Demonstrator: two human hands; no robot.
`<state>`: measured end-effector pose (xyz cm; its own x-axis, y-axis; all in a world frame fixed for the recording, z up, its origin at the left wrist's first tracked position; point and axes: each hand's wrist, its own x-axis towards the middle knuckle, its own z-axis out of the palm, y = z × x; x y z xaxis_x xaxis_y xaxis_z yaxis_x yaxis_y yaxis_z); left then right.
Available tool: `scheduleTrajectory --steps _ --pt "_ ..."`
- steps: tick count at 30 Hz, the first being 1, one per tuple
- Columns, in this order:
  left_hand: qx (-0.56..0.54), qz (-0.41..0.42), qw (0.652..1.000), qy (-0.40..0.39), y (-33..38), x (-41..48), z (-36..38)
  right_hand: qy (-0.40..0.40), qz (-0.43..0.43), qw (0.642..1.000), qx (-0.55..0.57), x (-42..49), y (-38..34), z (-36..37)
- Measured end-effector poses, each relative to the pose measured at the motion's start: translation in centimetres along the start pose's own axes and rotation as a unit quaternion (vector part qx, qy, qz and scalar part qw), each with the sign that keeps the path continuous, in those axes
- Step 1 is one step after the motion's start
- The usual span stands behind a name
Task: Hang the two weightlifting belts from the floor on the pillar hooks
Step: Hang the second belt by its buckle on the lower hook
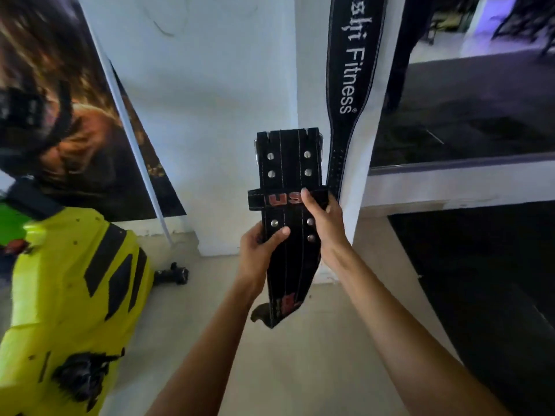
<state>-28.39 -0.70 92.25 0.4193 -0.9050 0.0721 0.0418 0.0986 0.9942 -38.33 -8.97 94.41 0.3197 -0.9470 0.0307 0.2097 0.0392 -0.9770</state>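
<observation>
A person stands at a white pillar, holding a black leather weightlifting belt upright in both bare hands, well clear of the floor. The left hand closes its grip on the belt's left edge below the middle, thumb across the front. The right hand grips the right edge a little higher, fingers over a loop with red letters. The buckle end, with metal rivets, points up; the tail hangs down, curling at its tip.

A second black belt, printed with the word "Fitness", already hangs flat against the pillar's right edge, running out of view at the top. Its hook is not visible.

The step in hand appears to be hanging the last belt. The next move likely calls for raising the buckle end toward a hook above the frame.
</observation>
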Motion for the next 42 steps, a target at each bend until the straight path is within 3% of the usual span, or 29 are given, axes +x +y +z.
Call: scheduleTrajectory --steps 4,6,11,14,20,24,28,30,35,39,42 --pt "-0.049 0.063 0.997 0.017 7.0 0.2 0.2 -0.082 -0.096 0.990 -0.063 -0.7 -4.7 -0.2" --pt "-0.072 0.097 0.992 0.026 10.2 1.0 0.2 -0.078 -0.112 0.985 -0.102 -1.6 -4.4 -0.4" --pt "-0.119 0.131 0.984 0.028 15.5 1.9 0.7 -0.086 -0.010 0.988 -0.125 -6.4 0.5 -3.1" --pt "-0.125 0.129 0.984 0.020 16.2 1.8 1.2 -0.111 0.025 0.986 -0.122 -7.8 -1.9 -3.3" --pt "-0.113 0.117 0.986 -0.035 14.4 1.0 2.9 -0.018 -0.105 0.994 -0.004 -3.0 -12.2 -0.8" --pt "-0.064 0.059 0.993 -0.076 8.6 -0.7 3.5 0.059 -0.071 0.994 0.064 -1.7 -12.7 -0.7" --pt "0.088 -0.099 0.976 -0.175 1.1 -3.5 1.4 0.090 -0.062 0.990 0.088 -1.3 -11.8 -1.3" --pt "0.129 -0.084 0.969 -0.193 1.8 -2.7 0.7 0.092 -0.057 0.989 0.099 -0.9 -11.7 -1.6" --pt "-0.021 0.063 0.994 -0.092 12.1 1.0 2.9 0.071 -0.077 0.990 0.099 -0.7 -11.7 -1.4" --pt "-0.063 0.078 0.994 -0.034 14.7 2.2 4.3 0.051 -0.151 0.987 0.004 -1.9 -12.6 -1.7" --pt "-0.110 0.074 0.991 -0.010 16.1 2.5 5.4 0.016 -0.148 0.988 -0.039 -3.4 -10.9 -2.4"
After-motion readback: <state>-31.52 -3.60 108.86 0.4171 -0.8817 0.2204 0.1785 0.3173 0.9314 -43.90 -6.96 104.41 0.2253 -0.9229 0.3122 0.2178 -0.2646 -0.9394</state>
